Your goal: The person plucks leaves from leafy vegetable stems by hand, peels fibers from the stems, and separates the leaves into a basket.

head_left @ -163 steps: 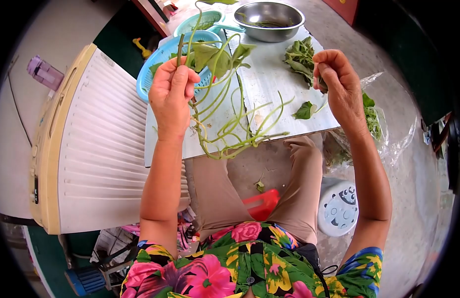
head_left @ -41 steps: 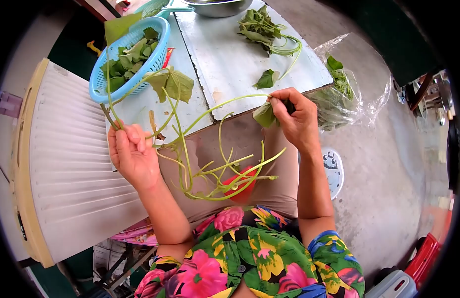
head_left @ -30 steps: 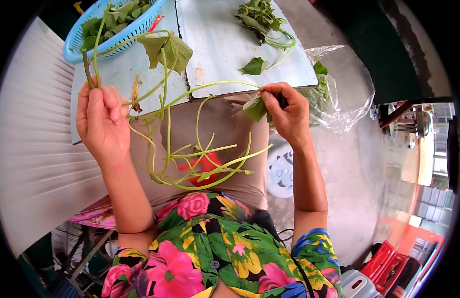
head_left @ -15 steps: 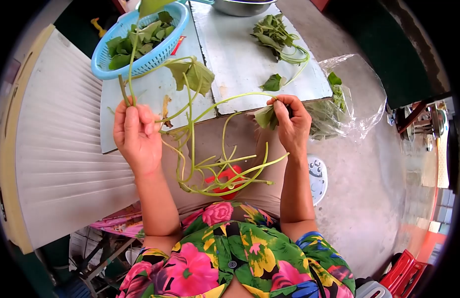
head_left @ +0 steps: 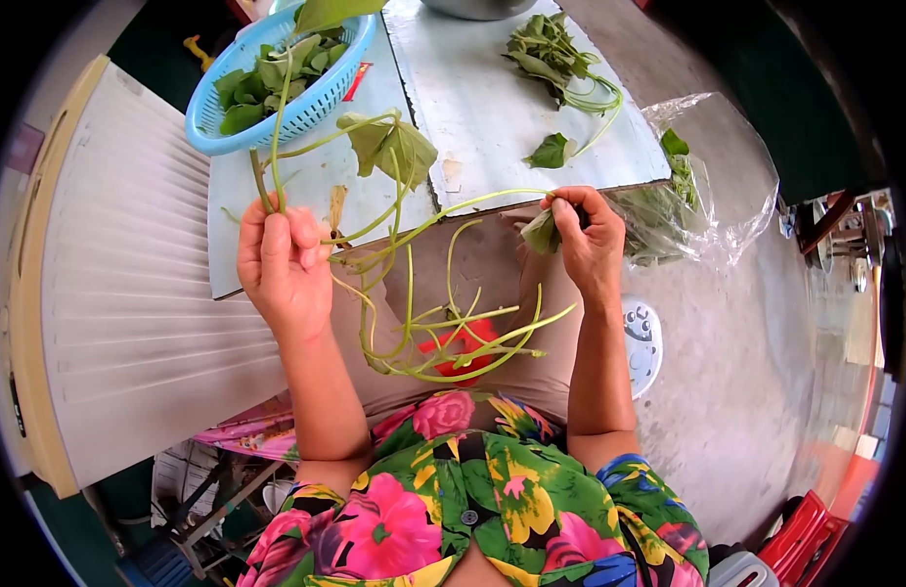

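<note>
My left hand (head_left: 285,259) is closed round a leafy green vine (head_left: 398,323), whose long stems trail in loops over my lap. A broad leaf (head_left: 399,147) hangs from one of its stems above the table's near edge. Between the thumb and fingers of my right hand (head_left: 590,235) is a leaf (head_left: 542,233) at the end of a long stem stretched across from the left hand. Part of that leaf is hidden by the fingers. Behind my left hand, a blue plastic basket (head_left: 311,115) holds picked green leaves (head_left: 267,83).
On the pale table (head_left: 472,127) lies a bundle of leafy stems (head_left: 555,61), with a single leaf (head_left: 552,152) nearer me. A metal bowl (head_left: 482,8) is at the far edge. Right of the table sits a clear plastic bag (head_left: 712,210) of greens. A white stool (head_left: 641,347) stands below.
The whole view has shifted slightly to the right. Both hands keep their grip, and the hanging stems have swung a little.
</note>
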Motion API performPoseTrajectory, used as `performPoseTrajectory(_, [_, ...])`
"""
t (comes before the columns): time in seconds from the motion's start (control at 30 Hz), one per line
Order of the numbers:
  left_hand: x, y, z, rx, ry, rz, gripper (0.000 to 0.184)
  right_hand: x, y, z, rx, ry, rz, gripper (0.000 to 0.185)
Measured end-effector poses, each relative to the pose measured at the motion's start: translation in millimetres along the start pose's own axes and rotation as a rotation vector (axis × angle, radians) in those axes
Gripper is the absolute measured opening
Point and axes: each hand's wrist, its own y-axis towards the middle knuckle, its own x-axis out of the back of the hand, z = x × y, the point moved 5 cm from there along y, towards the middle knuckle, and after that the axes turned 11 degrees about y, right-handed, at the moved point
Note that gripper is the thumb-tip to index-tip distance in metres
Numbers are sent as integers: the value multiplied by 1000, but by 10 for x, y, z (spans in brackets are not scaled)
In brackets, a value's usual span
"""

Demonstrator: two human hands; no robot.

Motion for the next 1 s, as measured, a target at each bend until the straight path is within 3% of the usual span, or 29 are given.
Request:
performPoseTrajectory(0.23, [-17, -19, 12, -29, 23, 32, 17, 74, -14, -20, 7, 65, -22, 9])
performPoseTrajectory(0.4, [-71, -29, -2, -28, -31, 71, 18, 109, 13, -163, -113, 446, -70, 12])
performPoseTrajectory(0.47, [-85, -36, -16, -18, -66, 84, 19, 140, 9, -197, -86, 352, -100, 10])
performPoseTrajectory(0.53, [-100, -33, -27, -48, -74, 103, 19, 153, 4, -142, 64, 32, -160, 9])
performPoseTrajectory(0.6, [-93, -37, -34, -48, -69, 98, 19, 155, -3, -135, 49, 27, -165, 8])
performPoseTrajectory(0.73, [-88, -45, -25, -37, -6, 73, 18, 219, 59, -246, -124, 542, -146, 11])
performPoseTrajectory(1.0, [-17, -22, -37, -56, -40, 67, 17, 338, 94, -260, -127, 662, -198, 9])
